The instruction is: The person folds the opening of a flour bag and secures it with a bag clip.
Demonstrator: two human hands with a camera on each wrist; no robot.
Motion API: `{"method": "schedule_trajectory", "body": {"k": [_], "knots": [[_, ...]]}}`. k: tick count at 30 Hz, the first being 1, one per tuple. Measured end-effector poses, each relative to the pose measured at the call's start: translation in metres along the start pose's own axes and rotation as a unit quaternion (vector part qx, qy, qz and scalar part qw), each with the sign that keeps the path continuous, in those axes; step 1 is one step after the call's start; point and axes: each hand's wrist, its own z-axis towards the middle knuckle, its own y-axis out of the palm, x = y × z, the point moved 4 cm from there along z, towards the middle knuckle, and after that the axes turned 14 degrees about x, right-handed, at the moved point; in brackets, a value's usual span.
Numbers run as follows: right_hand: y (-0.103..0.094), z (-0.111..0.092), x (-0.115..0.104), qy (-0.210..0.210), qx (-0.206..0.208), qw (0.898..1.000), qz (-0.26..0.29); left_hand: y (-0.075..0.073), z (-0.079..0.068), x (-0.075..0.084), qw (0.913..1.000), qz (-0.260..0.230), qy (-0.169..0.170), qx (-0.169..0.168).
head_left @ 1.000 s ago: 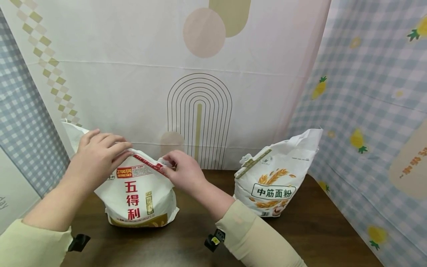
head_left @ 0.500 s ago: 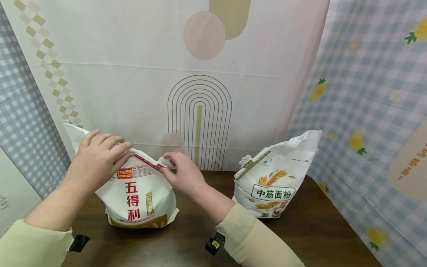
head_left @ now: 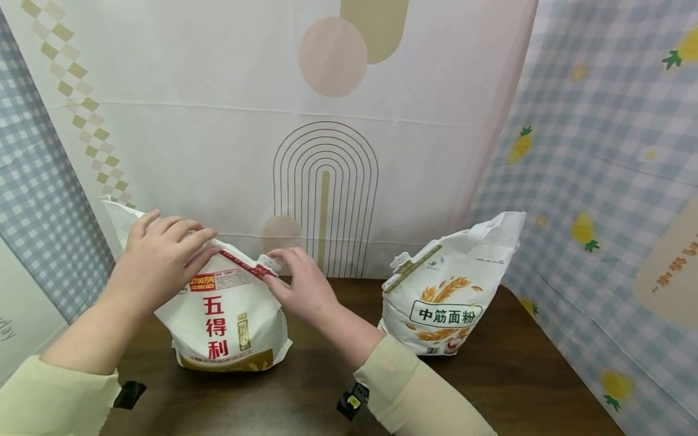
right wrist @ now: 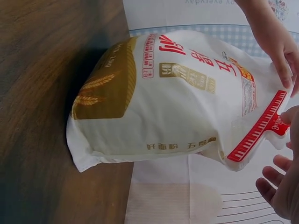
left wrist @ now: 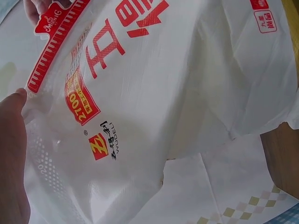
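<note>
A white flour bag with red lettering stands upright on the left of the table. Across its slanting top edge lies a red and white bag clip with a red tab on its front. My left hand lies over the upper left of the bag, its thumb in front by the clip's end, pinching the bag's top. At the clip's tab, my right hand has its thumb in front and fingertips behind. In the right wrist view its other fingers are spread apart from the bag.
A second white flour bag, with wheat pictures and a gold clip across its slanted top, stands to the right on the dark wooden table. Printed cloth hangs behind, and checked cloth at the sides.
The right hand's fingers have straightened a little and drawn slightly back along the clip's tab, so more of its red front shows. The left hand and both bags stay in place.
</note>
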Motion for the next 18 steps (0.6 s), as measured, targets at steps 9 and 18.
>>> {"method": "schedule_trajectory", "body": {"k": [9, 18], "knots": [[-0.004, -0.019, 0.014, -0.016, 0.036, 0.999, 0.027, 0.0, 0.004, 0.011, 0.9998, -0.007, -0.018, 0.004], [-0.016, -0.059, 0.038, -0.012, 0.037, 0.999, 0.02, -0.008, -0.006, 0.064, 0.9982, -0.055, 0.0, 0.022]]}}
